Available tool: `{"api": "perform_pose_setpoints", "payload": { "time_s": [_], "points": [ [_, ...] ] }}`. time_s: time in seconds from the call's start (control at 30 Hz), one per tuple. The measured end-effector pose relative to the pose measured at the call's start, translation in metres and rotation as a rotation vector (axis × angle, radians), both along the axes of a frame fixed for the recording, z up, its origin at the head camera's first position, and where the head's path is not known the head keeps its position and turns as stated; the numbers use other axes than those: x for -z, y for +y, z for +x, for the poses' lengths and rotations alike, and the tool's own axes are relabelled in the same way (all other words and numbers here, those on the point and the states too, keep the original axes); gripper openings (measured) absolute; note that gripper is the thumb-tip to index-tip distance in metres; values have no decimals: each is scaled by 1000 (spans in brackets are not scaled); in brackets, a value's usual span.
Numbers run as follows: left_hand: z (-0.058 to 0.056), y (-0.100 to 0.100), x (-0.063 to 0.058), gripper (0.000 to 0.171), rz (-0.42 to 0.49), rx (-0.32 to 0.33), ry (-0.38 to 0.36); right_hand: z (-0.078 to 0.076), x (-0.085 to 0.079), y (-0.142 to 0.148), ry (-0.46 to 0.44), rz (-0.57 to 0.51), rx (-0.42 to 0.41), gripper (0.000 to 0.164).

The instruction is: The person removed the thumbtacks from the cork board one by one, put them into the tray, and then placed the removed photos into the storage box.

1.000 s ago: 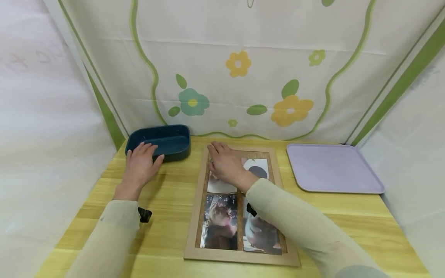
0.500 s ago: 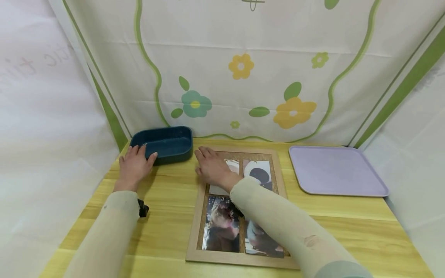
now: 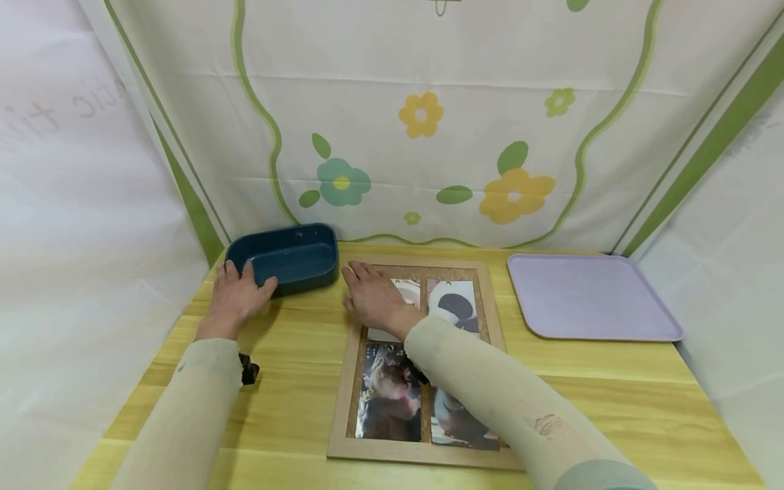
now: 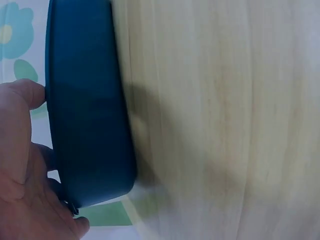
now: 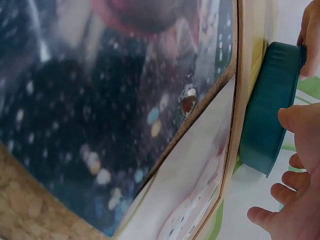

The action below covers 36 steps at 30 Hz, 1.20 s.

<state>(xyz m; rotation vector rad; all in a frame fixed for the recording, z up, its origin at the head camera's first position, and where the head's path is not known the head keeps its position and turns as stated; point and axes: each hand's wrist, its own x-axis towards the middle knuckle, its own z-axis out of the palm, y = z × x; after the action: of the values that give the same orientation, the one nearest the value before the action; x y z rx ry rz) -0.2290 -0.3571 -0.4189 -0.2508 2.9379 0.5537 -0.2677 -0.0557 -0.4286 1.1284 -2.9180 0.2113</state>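
A dark blue rectangular box [image 3: 294, 255] stands at the back left of the table. My left hand [image 3: 235, 299] grips its front left corner, fingers over the rim and thumb at the front edge. In the left wrist view that thumb [image 4: 32, 93] touches the rim. My right hand [image 3: 373, 296] is over the upper left corner of a wood-framed corkboard [image 3: 367, 448], beside the box. Its fingers are loosely spread and hold nothing; in the right wrist view its thumb [image 5: 290, 119] overlaps the box's rim. Several photo cards, one a dark picture [image 3: 388, 401], lie on the cork.
A lilac tray [image 3: 594, 296] lies at the back right of the wooden table [image 3: 294, 415]. Behind it hangs a white cloth [image 3: 367, 41] printed with flowers, and more white cloth stands at both sides.
My left hand has come down onto the box's rim, and the box has shifted slightly toward me. My right hand has moved left across the board toward the box.
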Motion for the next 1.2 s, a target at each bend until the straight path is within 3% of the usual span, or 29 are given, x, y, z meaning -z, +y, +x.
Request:
{"api": "perform_pose_setpoints", "payload": {
  "time_s": [0.3, 0.57, 0.83, 1.07, 1.2],
  "points": [
    [19, 14, -3, 104, -52, 63, -25, 8, 1, 0, -65, -13, 0, 69],
    [55, 47, -8, 103, -106, 83, -55, 16, 2, -2, -95, 4, -13, 72],
    [93, 84, -21, 99, -150, 152, -51, 15, 0, 2, -121, 4, 6, 71],
    [116, 97, -28, 88, -192, 212, -17, 14, 1, 4, -117, 21, -28, 62],
    [125, 101, -33, 86, -203, 239, -40, 14, 3, 5, -117, 9, -31, 61]
  ]
}}
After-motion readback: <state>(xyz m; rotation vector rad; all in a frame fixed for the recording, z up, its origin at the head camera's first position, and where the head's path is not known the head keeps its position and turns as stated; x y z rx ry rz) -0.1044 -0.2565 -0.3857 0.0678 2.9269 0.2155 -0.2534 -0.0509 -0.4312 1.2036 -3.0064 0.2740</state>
